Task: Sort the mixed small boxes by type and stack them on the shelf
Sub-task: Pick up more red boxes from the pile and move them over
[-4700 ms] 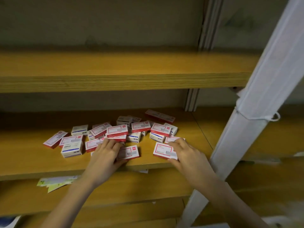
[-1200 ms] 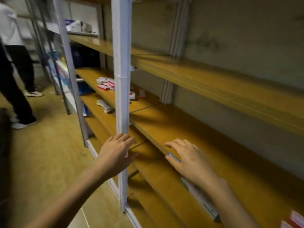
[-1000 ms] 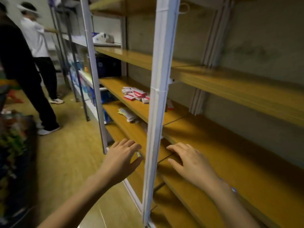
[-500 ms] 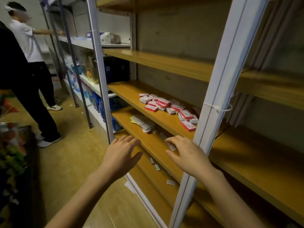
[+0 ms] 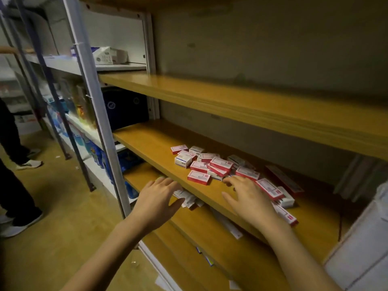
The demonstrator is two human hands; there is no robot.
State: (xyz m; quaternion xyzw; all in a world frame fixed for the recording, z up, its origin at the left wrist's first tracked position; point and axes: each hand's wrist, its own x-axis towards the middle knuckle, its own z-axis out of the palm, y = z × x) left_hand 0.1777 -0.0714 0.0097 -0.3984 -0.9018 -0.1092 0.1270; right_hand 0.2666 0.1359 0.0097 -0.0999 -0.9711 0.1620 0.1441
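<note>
Closer to the boxes than before, our left hand and right hand hover spread wide, holding nothing. We judge a hasty sweep could push near boxes off the shelf.

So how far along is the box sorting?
Done: nothing visible. The small boxes lie in one mixed heap on the middle shelf, a blue-and-white box among red-and-white ones, no stacks. In hand: nothing; the left hand hovers at the shelf edge, the right hand is open beside the heap. Left: all sorting and stacking.
</note>
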